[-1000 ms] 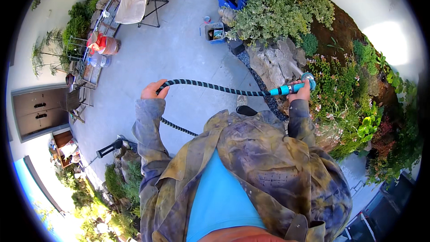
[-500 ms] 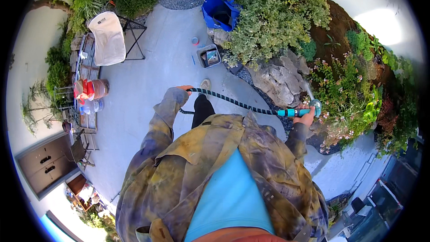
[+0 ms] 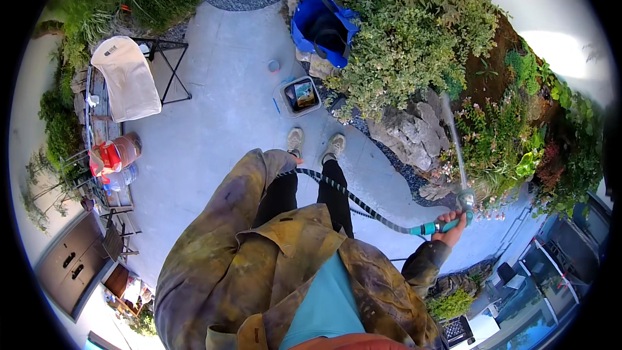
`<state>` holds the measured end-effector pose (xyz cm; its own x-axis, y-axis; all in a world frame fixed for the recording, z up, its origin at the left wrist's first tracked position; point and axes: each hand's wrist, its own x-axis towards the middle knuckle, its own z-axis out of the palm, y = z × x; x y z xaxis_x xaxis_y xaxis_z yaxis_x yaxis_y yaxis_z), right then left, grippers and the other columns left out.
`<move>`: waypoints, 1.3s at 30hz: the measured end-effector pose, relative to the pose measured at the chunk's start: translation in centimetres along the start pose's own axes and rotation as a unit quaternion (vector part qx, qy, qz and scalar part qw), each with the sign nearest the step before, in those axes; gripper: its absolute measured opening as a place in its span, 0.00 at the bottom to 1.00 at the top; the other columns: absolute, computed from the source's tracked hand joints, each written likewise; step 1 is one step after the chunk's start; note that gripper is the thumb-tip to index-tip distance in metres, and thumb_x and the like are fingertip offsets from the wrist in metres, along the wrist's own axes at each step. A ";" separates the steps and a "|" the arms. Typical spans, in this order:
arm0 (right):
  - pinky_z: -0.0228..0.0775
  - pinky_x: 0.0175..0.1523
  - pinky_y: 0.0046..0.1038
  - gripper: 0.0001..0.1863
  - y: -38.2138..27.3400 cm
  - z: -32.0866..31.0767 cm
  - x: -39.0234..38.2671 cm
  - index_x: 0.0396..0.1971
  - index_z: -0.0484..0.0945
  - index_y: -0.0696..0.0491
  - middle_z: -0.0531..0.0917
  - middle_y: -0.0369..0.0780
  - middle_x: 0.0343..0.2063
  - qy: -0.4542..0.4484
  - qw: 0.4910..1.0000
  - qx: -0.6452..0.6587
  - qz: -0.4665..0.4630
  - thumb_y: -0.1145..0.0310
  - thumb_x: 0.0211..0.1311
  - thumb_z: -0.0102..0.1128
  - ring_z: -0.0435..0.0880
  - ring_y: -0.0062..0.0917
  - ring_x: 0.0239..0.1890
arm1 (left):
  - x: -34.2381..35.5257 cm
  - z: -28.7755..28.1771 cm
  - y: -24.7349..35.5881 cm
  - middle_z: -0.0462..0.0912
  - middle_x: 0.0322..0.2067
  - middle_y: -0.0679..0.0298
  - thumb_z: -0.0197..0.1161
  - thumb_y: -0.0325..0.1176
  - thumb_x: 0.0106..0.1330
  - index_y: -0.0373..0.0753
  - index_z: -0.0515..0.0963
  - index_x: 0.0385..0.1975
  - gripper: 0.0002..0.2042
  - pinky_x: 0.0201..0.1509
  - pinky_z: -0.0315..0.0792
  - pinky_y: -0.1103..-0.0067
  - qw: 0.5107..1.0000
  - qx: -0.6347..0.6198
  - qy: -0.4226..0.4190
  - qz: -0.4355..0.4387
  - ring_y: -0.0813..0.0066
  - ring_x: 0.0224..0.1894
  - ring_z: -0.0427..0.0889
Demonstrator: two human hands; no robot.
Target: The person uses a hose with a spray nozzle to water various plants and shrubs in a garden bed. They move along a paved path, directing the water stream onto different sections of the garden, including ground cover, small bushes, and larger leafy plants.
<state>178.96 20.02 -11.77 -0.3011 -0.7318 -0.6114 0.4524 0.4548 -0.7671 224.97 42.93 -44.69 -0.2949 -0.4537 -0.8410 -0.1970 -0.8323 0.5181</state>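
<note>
My right hand (image 3: 451, 232) is closed around the handle of a teal hose spray nozzle (image 3: 426, 228). From its round head a stream of water (image 3: 459, 152) shoots forward, past a big grey rock (image 3: 409, 133) and flowering shrubs (image 3: 492, 126). A black-and-teal striped garden hose (image 3: 353, 201) sags from the nozzle across the front of my body to my left hand (image 3: 295, 158). That hand grips the hose, its fingers partly hidden by the sleeve. Another length of hose hangs behind my legs' outline.
A grey tub (image 3: 301, 96) stands ahead of my shoes (image 3: 334, 148), with a blue bag (image 3: 322, 26) beyond it. On the left are a folding chair (image 3: 126, 78) with a pale seat and a bench holding a red-topped bucket (image 3: 116, 154). Leafy bushes (image 3: 402, 45) border the paving.
My right hand has brought the nozzle nearer to me, and the water stream shows longer. Both shoes now stand side by side, where only one showed before. The left hand keeps hold of the hose.
</note>
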 end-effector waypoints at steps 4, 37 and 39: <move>0.62 0.26 0.22 0.10 0.4 0.5 0.3 0.35 0.70 0.47 0.67 0.31 0.21 0.008 0.999 -0.030 0.011 0.56 0.67 0.51 0.65 0.17 0.20 | 8.7 -8.4 2.5 0.79 0.41 0.61 0.58 0.47 0.64 0.41 0.72 0.54 0.22 0.45 0.72 0.70 0.989 -0.070 0.133 0.009 0.70 0.42 0.77; 0.58 0.24 0.21 0.10 4.5 -4.3 0.1 0.34 0.69 0.45 0.66 0.30 0.19 0.058 0.996 -0.062 0.027 0.55 0.67 0.50 0.61 0.16 0.17 | 19.4 -25.7 22.6 0.75 0.21 0.64 0.60 0.26 0.56 0.36 0.73 0.45 0.15 0.28 0.69 0.77 0.651 -0.305 0.620 0.314 0.76 0.24 0.75; 0.58 0.23 0.21 0.10 5.3 -4.2 -1.2 0.34 0.69 0.45 0.66 0.30 0.19 0.080 0.995 -0.055 0.022 0.55 0.67 0.49 0.61 0.16 0.17 | 14.6 -25.1 27.9 0.74 0.20 0.64 0.60 0.25 0.56 0.34 0.68 0.50 0.20 0.27 0.68 0.78 0.719 -0.373 0.507 0.295 0.76 0.22 0.74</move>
<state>178.22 25.47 -15.91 -0.4164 -0.6233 -0.6619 0.3765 0.5444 -0.7496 238.60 5.12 -46.47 0.7864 -0.4819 -0.3865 0.3506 -0.1670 0.9215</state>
